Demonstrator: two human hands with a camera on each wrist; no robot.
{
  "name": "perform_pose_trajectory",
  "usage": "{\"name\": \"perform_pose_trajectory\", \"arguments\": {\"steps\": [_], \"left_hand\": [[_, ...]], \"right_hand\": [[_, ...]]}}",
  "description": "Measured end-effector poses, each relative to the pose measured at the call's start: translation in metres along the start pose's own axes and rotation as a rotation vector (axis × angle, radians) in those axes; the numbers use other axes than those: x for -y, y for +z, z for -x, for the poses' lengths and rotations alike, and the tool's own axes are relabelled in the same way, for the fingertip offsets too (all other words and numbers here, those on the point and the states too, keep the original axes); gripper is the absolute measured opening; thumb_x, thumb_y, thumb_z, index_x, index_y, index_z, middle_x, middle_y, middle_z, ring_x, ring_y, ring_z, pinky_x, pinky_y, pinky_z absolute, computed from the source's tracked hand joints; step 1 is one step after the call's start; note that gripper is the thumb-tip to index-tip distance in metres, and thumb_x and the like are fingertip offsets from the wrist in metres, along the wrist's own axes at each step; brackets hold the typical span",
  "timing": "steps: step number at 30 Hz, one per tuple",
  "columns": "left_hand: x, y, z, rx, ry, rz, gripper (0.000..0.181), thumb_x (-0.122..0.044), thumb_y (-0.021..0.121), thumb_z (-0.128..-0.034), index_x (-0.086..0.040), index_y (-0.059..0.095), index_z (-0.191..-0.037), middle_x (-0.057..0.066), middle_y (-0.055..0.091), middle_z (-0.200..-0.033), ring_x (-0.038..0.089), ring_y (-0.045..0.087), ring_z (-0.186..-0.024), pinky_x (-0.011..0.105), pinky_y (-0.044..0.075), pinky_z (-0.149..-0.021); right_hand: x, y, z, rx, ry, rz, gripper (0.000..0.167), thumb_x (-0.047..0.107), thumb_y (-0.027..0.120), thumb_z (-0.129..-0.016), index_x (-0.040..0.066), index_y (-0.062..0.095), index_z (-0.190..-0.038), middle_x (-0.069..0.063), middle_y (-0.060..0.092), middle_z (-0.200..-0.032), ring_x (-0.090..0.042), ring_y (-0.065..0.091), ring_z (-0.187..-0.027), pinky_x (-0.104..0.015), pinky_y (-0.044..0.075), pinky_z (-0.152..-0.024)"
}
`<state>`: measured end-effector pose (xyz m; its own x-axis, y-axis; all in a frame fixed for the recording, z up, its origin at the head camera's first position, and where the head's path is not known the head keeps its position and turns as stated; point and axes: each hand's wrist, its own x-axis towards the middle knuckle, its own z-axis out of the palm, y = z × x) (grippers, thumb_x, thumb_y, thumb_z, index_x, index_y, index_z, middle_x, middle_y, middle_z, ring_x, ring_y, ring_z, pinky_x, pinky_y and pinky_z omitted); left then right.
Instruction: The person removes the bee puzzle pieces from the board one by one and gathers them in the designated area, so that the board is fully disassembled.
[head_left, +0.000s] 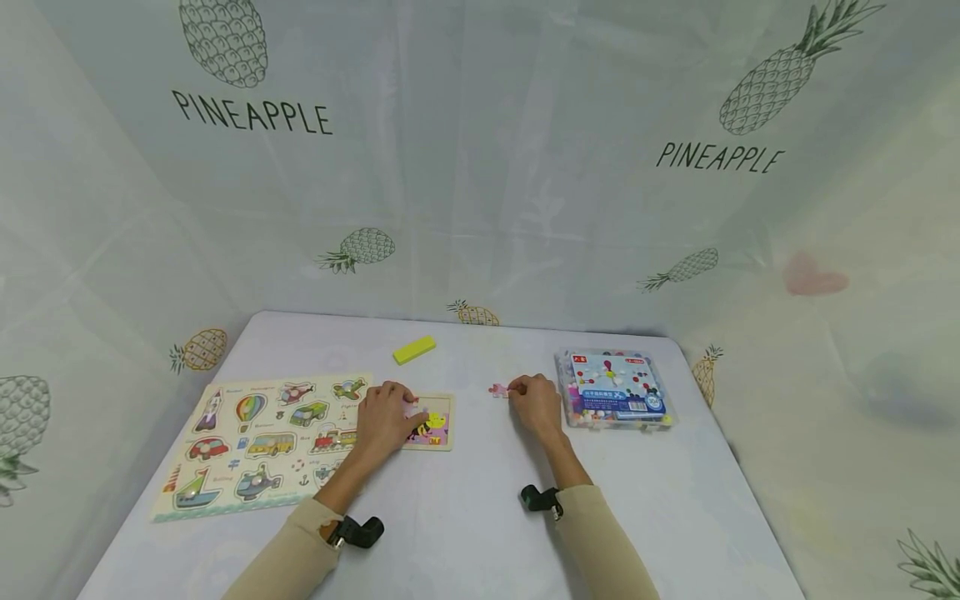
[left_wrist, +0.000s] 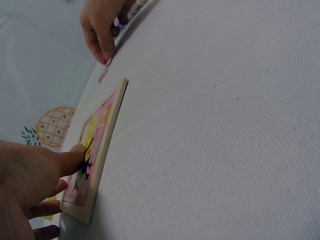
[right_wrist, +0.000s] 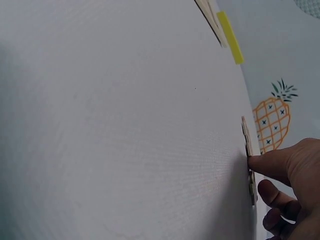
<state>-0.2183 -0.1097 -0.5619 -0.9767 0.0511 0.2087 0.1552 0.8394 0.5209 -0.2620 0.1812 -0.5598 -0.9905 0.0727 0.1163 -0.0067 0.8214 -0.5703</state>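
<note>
Puzzle piece (head_left: 498, 390), long axis sideways, pointing left

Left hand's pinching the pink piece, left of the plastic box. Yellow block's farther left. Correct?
Wrong hand: head view shows the right hand pinching the pink piece, left of the plastic box. The yellow block is farther left.

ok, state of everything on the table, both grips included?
Small wooden-framed bee puzzle: flat, partly covered
Left grip: touching that puzzle
Flat pink jigsaw part: outside the puzzle; piece count unclear
Right grip: pinching the jigsaw part
Large cream vehicle-picture board: flat, partly hidden
Yellow rectangular block: lying flat, untouched
Clear plastic box with blue label: closed
</note>
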Motion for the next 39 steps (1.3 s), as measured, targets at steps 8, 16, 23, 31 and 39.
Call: {"name": "perform_pose_trajectory", "arguments": {"steps": [8, 16, 23, 31, 39], "left_hand": [[-0.0012, -0.0011, 0.0021, -0.012, 0.004, 0.006, 0.040, -0.040, 0.084, -0.0816, -0.008, 0.068, -0.101, 0.015, 0.062, -0.119, 0.044, 0.049, -0.118, 0.061, 0.039, -0.098], [-0.0005, -0.0011, 0.0039, -0.028, 0.022, 0.010, 0.040, -0.039, 0.084, -0.0811, -0.008, 0.068, -0.100, 0.015, 0.063, -0.119, 0.044, 0.050, -0.117, 0.060, 0.041, -0.097], [0.0009, -0.0003, 0.0029, -0.034, 0.024, 0.003, 0.040, -0.041, 0.084, -0.0809, -0.009, 0.068, -0.100, 0.014, 0.063, -0.118, 0.043, 0.050, -0.117, 0.060, 0.040, -0.098], [0.0029, 0.0014, 0.0015, -0.018, 0.010, 0.000, 0.041, -0.042, 0.083, -0.0814, -0.010, 0.068, -0.102, 0.014, 0.062, -0.121, 0.043, 0.050, -0.118, 0.061, 0.039, -0.099], [0.0057, 0.0035, 0.0009, 0.003, -0.003, -0.023, 0.043, -0.047, 0.080, -0.0832, -0.012, 0.068, -0.105, 0.013, 0.062, -0.121, 0.041, 0.049, -0.120, 0.060, 0.037, -0.102]], "right_hand": [[0.0008, -0.0003, 0.0008, 0.003, -0.013, 0.016, 0.008, 0.019, 0.072, -0.092, 0.016, 0.078, -0.095, -0.003, 0.062, -0.088, -0.021, 0.056, -0.084, -0.040, 0.046, -0.075], [0.0022, -0.0004, 0.0022, 0.001, -0.021, 0.026, 0.008, 0.018, 0.072, -0.091, 0.016, 0.078, -0.094, -0.003, 0.063, -0.088, -0.022, 0.056, -0.084, -0.041, 0.047, -0.074], [0.0038, -0.0014, 0.0026, -0.006, -0.028, 0.020, 0.007, 0.018, 0.071, -0.091, 0.015, 0.078, -0.093, -0.003, 0.063, -0.087, -0.021, 0.056, -0.081, -0.039, 0.047, -0.070], [0.0033, -0.0018, 0.0020, -0.001, -0.029, 0.018, 0.007, 0.017, 0.071, -0.091, 0.016, 0.078, -0.093, -0.002, 0.063, -0.087, -0.020, 0.057, -0.081, -0.039, 0.048, -0.070], [0.0059, -0.0030, 0.0029, -0.005, -0.026, 0.018, 0.013, 0.016, 0.069, -0.090, 0.015, 0.077, -0.100, -0.004, 0.063, -0.088, -0.021, 0.058, -0.081, -0.040, 0.048, -0.069]]}}
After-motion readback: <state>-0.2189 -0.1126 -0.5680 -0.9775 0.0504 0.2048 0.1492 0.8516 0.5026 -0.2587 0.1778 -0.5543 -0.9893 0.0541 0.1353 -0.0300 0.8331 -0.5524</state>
